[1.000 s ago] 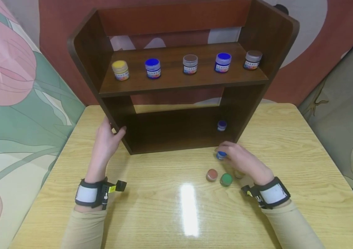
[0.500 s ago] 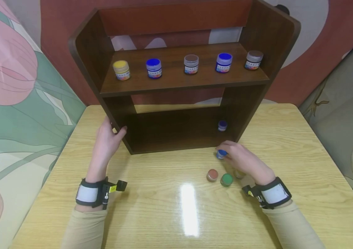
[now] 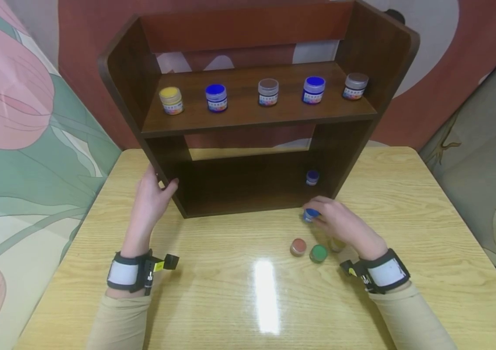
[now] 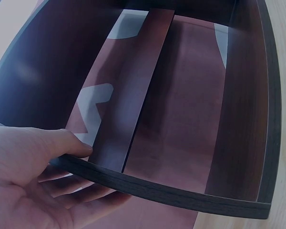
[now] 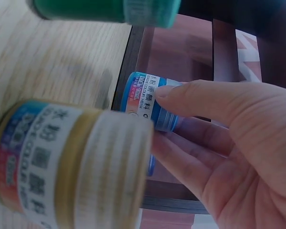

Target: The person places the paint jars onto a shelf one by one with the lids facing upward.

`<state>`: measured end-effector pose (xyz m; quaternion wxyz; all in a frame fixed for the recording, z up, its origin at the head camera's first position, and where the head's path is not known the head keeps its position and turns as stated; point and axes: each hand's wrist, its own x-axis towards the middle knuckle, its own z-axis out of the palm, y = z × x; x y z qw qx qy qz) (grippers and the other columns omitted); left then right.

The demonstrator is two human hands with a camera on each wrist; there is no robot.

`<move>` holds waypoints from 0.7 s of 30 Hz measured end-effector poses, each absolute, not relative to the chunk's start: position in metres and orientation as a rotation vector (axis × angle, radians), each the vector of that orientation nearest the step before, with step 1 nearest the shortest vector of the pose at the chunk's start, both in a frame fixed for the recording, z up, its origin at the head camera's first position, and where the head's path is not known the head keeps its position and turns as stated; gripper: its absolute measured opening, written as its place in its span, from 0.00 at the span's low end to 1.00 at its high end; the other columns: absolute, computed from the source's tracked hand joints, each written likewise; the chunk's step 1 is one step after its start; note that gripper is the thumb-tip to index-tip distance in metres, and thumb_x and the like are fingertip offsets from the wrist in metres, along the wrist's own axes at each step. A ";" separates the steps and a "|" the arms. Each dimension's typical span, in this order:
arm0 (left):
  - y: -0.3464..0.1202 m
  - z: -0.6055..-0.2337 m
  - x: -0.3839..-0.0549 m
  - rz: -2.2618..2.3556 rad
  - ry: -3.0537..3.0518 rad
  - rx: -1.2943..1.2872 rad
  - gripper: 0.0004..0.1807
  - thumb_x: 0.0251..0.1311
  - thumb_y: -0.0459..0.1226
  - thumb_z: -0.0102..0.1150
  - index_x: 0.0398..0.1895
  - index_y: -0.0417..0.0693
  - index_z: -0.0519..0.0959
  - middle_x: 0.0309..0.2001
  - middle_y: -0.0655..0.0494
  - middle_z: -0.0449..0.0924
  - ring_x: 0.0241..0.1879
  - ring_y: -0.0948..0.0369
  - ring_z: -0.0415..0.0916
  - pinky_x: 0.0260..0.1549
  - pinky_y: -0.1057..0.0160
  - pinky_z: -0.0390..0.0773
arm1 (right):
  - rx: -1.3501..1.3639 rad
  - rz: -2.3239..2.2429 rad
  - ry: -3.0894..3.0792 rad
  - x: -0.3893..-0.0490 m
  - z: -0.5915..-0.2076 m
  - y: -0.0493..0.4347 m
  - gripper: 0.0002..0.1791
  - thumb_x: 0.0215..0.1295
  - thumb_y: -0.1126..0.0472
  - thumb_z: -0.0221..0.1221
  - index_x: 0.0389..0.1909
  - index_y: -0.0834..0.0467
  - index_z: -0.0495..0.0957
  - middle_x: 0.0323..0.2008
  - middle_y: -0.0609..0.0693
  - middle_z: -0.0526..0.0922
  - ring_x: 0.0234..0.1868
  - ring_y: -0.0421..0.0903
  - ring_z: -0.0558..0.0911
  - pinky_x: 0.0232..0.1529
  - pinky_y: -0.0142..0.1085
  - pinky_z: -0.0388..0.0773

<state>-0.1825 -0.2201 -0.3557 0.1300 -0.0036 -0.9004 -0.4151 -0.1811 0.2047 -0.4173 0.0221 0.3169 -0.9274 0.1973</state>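
My left hand [image 3: 151,199] grips the left side panel of a dark brown wooden shelf unit [image 3: 248,125]. In the left wrist view its thumb lies on the inner face, the fingers outside. My right hand [image 3: 341,221] pinches a small blue paint jar [image 3: 310,215] between thumb and fingers, right by the shelf's lower front edge. The right wrist view shows that jar's label [image 5: 144,95] and the thumb across its lid end. Near this hand stand a red-brown jar [image 3: 298,247], a green jar [image 3: 318,253] and an ochre jar [image 5: 47,162], which the hand partly hides in the head view.
On the upper board stand several jars in a row, from a yellow jar [image 3: 171,100] at the left to a dark brown jar [image 3: 355,86] at the right. A dark blue jar [image 3: 312,178] sits low at the right. The wooden table [image 3: 221,291] carries everything.
My right hand has edged slightly toward the shelf with the blue jar. The left hand keeps its hold on the side panel, and the other jars stay in place.
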 end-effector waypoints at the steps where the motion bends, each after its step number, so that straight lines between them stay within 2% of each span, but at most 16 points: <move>1: -0.220 -0.356 -0.182 -1.203 -2.619 -0.007 0.26 0.68 0.34 0.56 0.67 0.39 0.63 0.65 0.37 0.72 0.68 0.40 0.69 0.56 0.39 0.80 | 0.983 0.612 -2.874 -0.181 -0.417 0.205 0.17 0.58 0.71 0.67 0.50 0.66 0.82 0.49 0.61 0.84 0.51 0.56 0.85 0.51 0.47 0.86; 21: -0.220 -0.355 -0.181 -1.222 -2.640 0.024 0.28 0.68 0.35 0.55 0.69 0.40 0.62 0.67 0.37 0.71 0.69 0.40 0.68 0.58 0.40 0.79 | 1.010 0.606 -2.836 -0.196 -0.393 0.195 0.17 0.58 0.70 0.68 0.50 0.65 0.82 0.48 0.60 0.86 0.50 0.56 0.86 0.51 0.47 0.86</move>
